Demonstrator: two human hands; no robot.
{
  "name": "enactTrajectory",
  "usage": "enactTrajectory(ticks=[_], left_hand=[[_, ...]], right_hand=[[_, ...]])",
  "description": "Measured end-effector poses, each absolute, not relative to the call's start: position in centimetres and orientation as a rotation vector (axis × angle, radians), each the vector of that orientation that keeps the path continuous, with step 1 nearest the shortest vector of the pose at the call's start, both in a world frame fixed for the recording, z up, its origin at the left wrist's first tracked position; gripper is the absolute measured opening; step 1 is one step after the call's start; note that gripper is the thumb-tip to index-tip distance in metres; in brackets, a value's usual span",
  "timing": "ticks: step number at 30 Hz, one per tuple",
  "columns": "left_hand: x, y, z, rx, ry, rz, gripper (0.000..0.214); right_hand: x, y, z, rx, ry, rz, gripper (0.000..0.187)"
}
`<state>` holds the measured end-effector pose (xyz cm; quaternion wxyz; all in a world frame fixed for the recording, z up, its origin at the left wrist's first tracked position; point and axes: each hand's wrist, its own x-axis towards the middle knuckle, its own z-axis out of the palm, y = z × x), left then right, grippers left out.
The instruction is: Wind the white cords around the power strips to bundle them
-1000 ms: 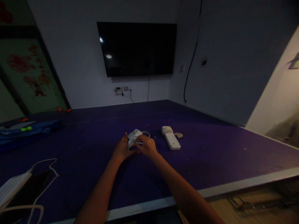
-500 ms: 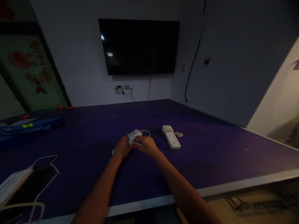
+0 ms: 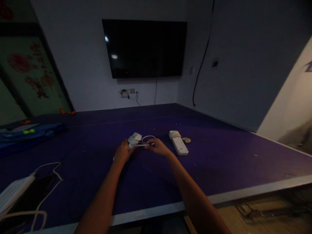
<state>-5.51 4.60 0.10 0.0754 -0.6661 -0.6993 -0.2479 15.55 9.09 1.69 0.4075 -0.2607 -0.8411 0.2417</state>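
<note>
Near the middle of the table lies a white block wound with cord (image 3: 135, 136); its exact kind is hard to make out in the dim light. My left hand (image 3: 122, 152) is wrapped round its near left side and hides part of it. Several turns of white cord (image 3: 133, 141) circle the block. My right hand (image 3: 156, 147) pinches a stretch of that cord, drawn out to the right of the block, and a thin loop curves up behind the fingers. To the right of my hands rests a white power strip (image 3: 180, 146), its own cord wrapped round the far end and a plug (image 3: 186, 140) beside it.
At the front left, a white power strip (image 3: 14, 191) with a loose white cable lies by a dark flat object (image 3: 34, 193). Blue cloth (image 3: 46, 130) is heaped at the left. The purple table (image 3: 219, 156) has a pale front edge. A television (image 3: 146, 48) hangs behind.
My right hand has moved right, away from the block, drawing the cord out straighter. My left hand and the block have shifted slightly left.
</note>
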Motion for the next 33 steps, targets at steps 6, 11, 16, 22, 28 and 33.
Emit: enactTrajectory(ticks=[6, 11, 16, 22, 28, 33], left_hand=[[-4.1, 4.4, 0.0, -2.255, -1.999, -0.772, 0.07], [-2.9, 3.9, 0.0, -2.406, -1.907, -0.702, 0.074], [-2.0, 3.5, 0.1, -2.581, -1.781, -0.526, 0.069], [-1.1, 3.2, 0.3, -2.649, -1.565, -0.4, 0.061], [-1.0, 3.0, 0.2, -2.573, -1.339, -0.396, 0.052], [-1.1, 3.0, -0.2, -2.518, -1.178, -0.558, 0.07]], right_hand=[[15.3, 9.2, 1.8, -0.658, -1.847, 0.599, 0.02], [15.6, 9.3, 1.8, -0.649, -1.748, 0.646, 0.024], [15.9, 9.4, 1.9, -0.649, -1.814, 0.736, 0.022], [16.2, 9.7, 1.5, -0.716, -1.743, 1.063, 0.024], [16.5, 10.6, 0.6, -0.684, -1.606, 1.373, 0.025], [16.8, 10.8, 0.1, -0.667, -1.536, 1.47, 0.023]])
